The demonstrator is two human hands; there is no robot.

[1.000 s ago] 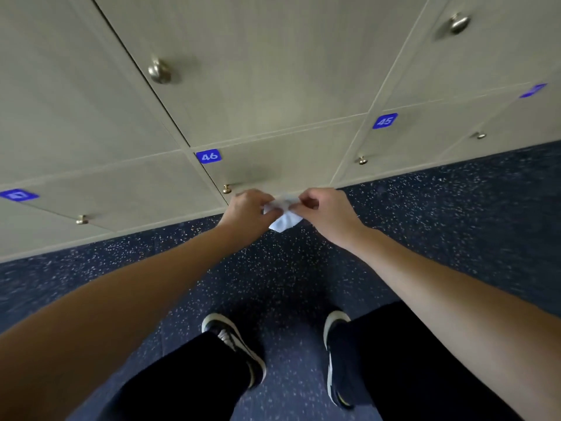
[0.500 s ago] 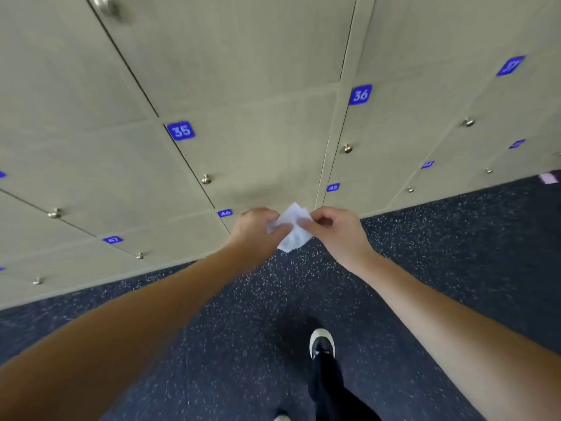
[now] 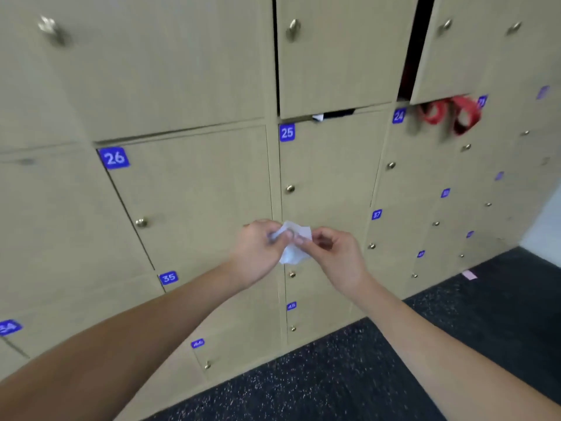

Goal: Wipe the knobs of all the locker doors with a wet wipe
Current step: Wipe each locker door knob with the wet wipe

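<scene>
A: Which step is in hand?

B: Getting the wet wipe (image 3: 294,246) ready, I judge. It sits crumpled between both hands, in front of the lockers and just below the knob of door 25 (image 3: 290,188), touching no knob. The left hand (image 3: 258,253) pinches its left edge, the right hand (image 3: 331,253) pinches its right edge; each grip is clamped on the wipe, fingers curled round it.

A: And what does the next move call for?

B: Probably spreading or refolding the wipe so a clean face shows, then one hand carrying it to a knob and rubbing round it. The nearest are the knob of door 25 just above the hands and the knob of door 26 (image 3: 141,222) to the left. The knobs are small and rounded, so the wipe needs to wrap right round them.

A: What about the room?

B: A wall of beige locker doors (image 3: 188,192) with blue number plates (image 3: 114,158) and small metal knobs, running away to the far right. An upper door at the right stands ajar, with a red strap (image 3: 463,112) hanging out beneath it. Below lies a dark speckled floor (image 3: 334,375), with a small pink scrap (image 3: 469,274) on it at the right.
</scene>
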